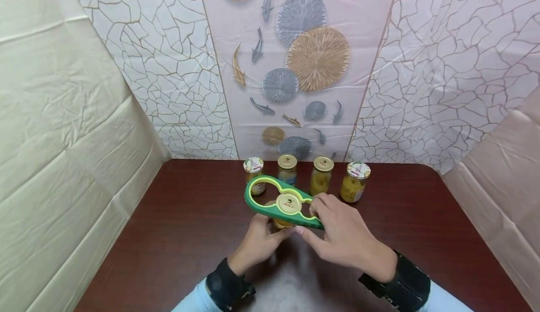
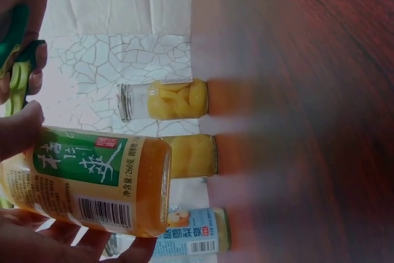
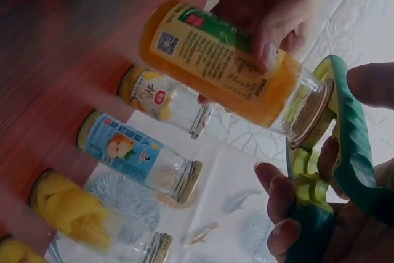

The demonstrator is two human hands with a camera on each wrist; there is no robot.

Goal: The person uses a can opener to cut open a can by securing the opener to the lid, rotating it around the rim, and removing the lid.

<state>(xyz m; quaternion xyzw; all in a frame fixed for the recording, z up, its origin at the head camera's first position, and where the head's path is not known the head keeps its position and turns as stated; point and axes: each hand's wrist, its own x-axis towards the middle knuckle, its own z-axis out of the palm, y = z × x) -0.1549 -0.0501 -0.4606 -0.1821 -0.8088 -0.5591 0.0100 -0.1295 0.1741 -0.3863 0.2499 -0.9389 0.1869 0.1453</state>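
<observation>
Held above the table is a glass jar [image 2: 104,180] of orange contents with a green and cream label. My left hand [image 1: 259,239] grips its body, thumb on one side and fingers on the other. A green jar opener [image 1: 272,212] with a yellow-green inner edge lies across the jar's top, its middle opening around the gold lid [image 1: 288,203]. My right hand [image 1: 343,230] holds the opener's right end; in the right wrist view several fingertips [image 3: 284,235] curl against one arm of it. The jar leans in both wrist views.
Behind the hands several jars stand in a row on the dark red-brown table [image 1: 181,237]: a white-lidded jar [image 1: 253,164], a blue-labelled jar [image 3: 120,146], a gold-lidded jar of yellow fruit [image 1: 320,183] and another white-lidded jar [image 1: 352,188]. Patterned cloth [image 1: 185,77] hangs beyond the table's far edge.
</observation>
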